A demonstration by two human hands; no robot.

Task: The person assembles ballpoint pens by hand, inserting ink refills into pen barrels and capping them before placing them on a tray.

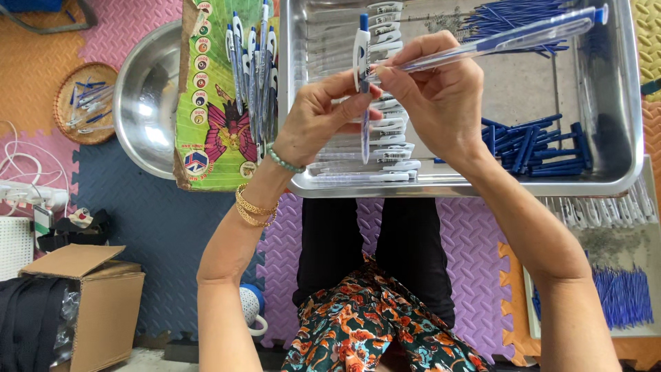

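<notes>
Over tray (623, 103), hands (385, 103) on pens (363, 76)

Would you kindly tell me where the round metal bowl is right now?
In the head view, the metal bowl sits on the floor mats at upper left, between a small wicker basket and a green cardboard box holding finished pens.

Blue-and-white pens (361, 62) lay in a silver tray (623, 103); floor mats (475, 255) were purple, pink, orange; skirt (372, 324) floral orange.
</notes>
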